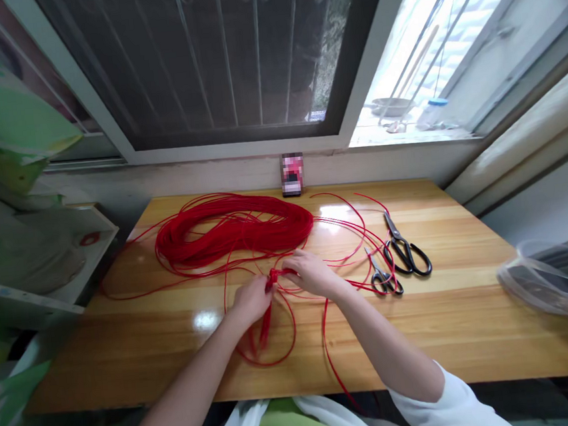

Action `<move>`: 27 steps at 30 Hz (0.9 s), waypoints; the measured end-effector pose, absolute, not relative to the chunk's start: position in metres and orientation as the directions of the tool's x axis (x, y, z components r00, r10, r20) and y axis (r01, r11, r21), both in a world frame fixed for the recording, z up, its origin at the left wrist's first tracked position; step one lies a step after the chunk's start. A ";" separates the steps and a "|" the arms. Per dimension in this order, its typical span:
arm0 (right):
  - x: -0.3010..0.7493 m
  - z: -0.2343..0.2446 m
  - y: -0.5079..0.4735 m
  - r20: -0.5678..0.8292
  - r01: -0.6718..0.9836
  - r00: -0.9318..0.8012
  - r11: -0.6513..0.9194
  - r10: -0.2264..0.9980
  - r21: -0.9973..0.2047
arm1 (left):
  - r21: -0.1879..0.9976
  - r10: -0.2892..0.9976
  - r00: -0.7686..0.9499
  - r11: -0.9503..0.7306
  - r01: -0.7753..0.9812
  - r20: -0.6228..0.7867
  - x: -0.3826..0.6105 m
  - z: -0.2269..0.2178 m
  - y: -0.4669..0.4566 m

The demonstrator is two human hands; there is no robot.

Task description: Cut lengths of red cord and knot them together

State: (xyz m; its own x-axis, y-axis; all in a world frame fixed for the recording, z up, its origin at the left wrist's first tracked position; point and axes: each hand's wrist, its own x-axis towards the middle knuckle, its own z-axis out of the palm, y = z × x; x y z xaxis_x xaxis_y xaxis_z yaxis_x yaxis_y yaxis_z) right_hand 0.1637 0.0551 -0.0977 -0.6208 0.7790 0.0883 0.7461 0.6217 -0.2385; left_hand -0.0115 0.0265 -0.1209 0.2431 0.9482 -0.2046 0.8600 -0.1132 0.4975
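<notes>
- The left hand [251, 301] is nearly closed, its fingers pinched on the red cord [267, 322] just below a small knot [273, 278].
- The right hand [312, 272] is held just beside the left, with its fingers stretched toward the knot and against the cord; how firmly the cord is gripped cannot be told.
- A short, doubled length of the cord is hung down from the knot, and loose loops are spread over the worktop [426, 333] beneath both hands.
- The bulk of the cord is laid in a large, loose coil [232, 228] on the far half of the worktop, behind the hands, and strands are run from it toward the hands and the scissors.
- Two pairs of scissors are laid to the right of the hands: large black-handled scissors [407, 253] and, just beside them, smaller scissors [383, 278], which are crossed by strands of the cord.
- A blurred upright object [293, 174] is stood at the far edge of the worktop, below a screened window [199, 60].
- A clear plastic bag [546, 278] is seen at the right, and a shelf [85, 239] at the left.
- White sleeves [448, 405] are worn on both arms.
</notes>
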 end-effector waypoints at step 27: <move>0.231 -0.080 0.071 0.380 0.978 -0.103 0.164 0.919 -0.131 | 0.565 0.845 0.532 -0.411 0.715 -0.058 -0.034 -0.132 0.057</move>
